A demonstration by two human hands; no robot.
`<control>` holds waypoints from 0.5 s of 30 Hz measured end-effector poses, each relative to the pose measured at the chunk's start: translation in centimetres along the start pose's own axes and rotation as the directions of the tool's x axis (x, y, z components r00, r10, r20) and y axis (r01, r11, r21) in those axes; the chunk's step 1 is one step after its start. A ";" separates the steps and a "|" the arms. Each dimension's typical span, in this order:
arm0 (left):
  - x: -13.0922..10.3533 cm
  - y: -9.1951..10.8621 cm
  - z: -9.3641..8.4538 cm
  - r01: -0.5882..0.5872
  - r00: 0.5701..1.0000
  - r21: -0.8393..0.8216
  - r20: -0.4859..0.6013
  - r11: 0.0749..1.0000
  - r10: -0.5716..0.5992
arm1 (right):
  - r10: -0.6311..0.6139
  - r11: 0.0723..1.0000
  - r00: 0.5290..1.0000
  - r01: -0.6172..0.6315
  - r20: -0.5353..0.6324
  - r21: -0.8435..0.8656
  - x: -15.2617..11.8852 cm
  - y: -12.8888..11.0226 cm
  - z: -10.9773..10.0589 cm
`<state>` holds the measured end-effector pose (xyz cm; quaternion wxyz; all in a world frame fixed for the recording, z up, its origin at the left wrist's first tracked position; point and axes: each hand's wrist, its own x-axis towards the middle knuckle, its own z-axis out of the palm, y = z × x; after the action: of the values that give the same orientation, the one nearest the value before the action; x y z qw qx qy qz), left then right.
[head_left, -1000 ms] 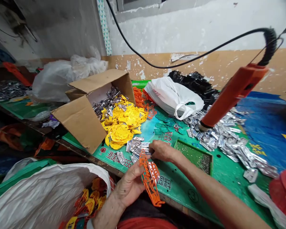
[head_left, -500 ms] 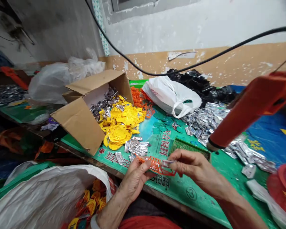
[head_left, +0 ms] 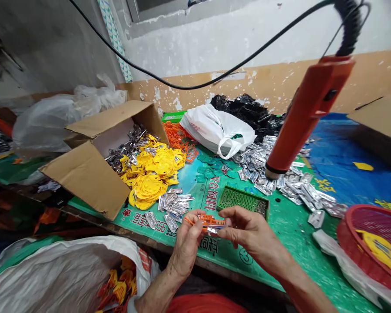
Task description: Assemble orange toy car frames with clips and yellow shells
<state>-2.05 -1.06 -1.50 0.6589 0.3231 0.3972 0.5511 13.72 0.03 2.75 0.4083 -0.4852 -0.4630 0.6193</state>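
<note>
Near the table's front edge, my left hand [head_left: 188, 239] pinches an orange plastic part [head_left: 208, 219] between thumb and fingers. The fingers of my right hand [head_left: 247, 226] close on a small silvery piece [head_left: 212, 229] at the right end of that part. Just behind the hands lies a green tray [head_left: 237, 201] with tiny dark bits at its right end. Loose silvery pieces [head_left: 176, 203] are heaped to the left of the tray, beside a pile of yellow parts [head_left: 156, 169].
A red tool [head_left: 308, 117] hangs on a black hose at the right. An open cardboard box [head_left: 87, 174] lies at the left, a white bag [head_left: 218, 128] at the back. A red basket [head_left: 348, 226] stands at the right, a large sack [head_left: 68, 265] at the lower left.
The view has swung to the right, showing more of the red basket. The orange part is turned differently in my hands, and the red tool hangs more upright.
</note>
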 end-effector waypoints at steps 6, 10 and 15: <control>0.1 -0.6 0.7 0.005 1.000 -0.008 0.005 1.000 -0.005 | -0.120 0.972 0.992 0.110 -0.034 -0.207 -0.4 0.9 -0.4; -0.4 0.2 0.2 -0.121 0.990 0.346 -0.028 0.930 0.139 | -0.125 0.952 0.991 0.109 -0.039 -0.287 -0.4 1.8 -1.2; -1.6 2.5 -0.5 -0.624 0.733 0.750 0.463 0.221 0.499 | -0.305 0.812 0.949 0.299 0.072 -0.501 -0.6 2.3 -2.2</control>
<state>-3.77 -2.16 0.70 0.1744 0.7644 0.4335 0.4443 15.81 -0.66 0.45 0.3624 -0.4989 -0.6778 0.4004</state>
